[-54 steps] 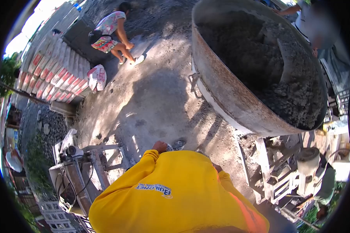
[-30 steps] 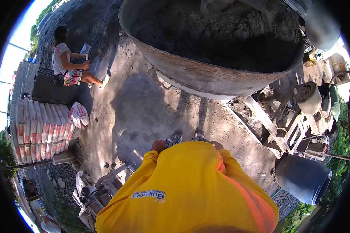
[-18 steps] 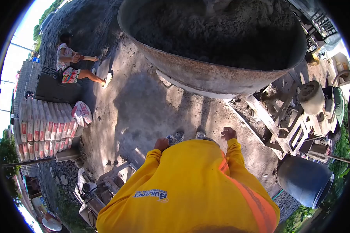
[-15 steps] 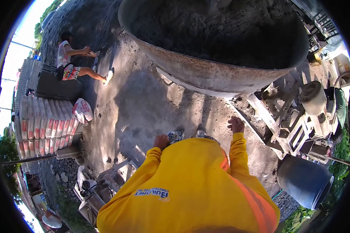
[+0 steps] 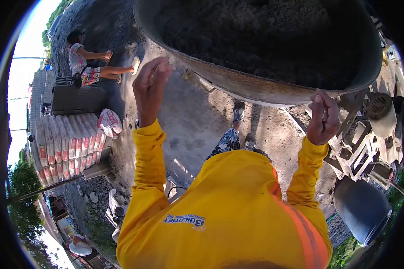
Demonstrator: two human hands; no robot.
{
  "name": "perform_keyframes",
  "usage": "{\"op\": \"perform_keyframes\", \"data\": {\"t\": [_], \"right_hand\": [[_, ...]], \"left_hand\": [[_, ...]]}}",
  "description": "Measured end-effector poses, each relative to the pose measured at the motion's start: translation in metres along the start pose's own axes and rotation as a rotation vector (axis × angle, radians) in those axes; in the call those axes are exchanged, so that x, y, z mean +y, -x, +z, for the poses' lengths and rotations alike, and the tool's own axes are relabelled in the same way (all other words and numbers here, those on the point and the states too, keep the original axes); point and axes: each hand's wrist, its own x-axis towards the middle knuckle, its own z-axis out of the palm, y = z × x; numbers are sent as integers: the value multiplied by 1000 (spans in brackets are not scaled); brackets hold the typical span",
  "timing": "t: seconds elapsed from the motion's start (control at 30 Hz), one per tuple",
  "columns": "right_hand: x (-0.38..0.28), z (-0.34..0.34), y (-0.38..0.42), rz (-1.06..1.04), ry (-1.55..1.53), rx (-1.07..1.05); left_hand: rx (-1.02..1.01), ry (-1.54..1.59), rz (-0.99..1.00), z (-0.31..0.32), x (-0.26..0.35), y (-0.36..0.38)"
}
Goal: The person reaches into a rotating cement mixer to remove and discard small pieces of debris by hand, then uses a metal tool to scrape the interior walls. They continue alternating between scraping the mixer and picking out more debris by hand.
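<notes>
hands up by the wide metal drum (image 5: pixel 244 84)
left hand (image 5: pixel 151 92), open and empty, is near its side; right hand (image 5: pixel 322 117), loosely open, is at its rim, contact unclear.

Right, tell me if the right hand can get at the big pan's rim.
Probably yes: the right hand is raised, seemingly empty, its fingertips at or near the rim of the big metal pan. Nothing shows in the way; contact is unclear.
</notes>
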Motion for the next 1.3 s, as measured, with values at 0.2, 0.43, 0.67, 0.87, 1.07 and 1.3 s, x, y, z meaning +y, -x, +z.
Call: {"op": "perform_keyframes", "data": {"t": [0.2,0.43,0.67,0.87,1.07,1.3], "right_hand": [[-1,45,-47,-19,124,-22],[14,59,-90,-7,416,-270],[49,116,-143,131,749,-972],[111,213,-161,279,777,-1615],[142,230,-133,428,631,-1739],[140,223,-141,406,577,-1771]], "left_hand": [[-713,-460,300,67,-57,-181],[-1417,-978,212,161,-186,-260],[-1551,-888,230,179,-203,-259],[-1572,-871,297,180,-192,-244],[-1685,-978,144,177,-172,-239],[-1706,-933,144,167,-156,-234]]}}
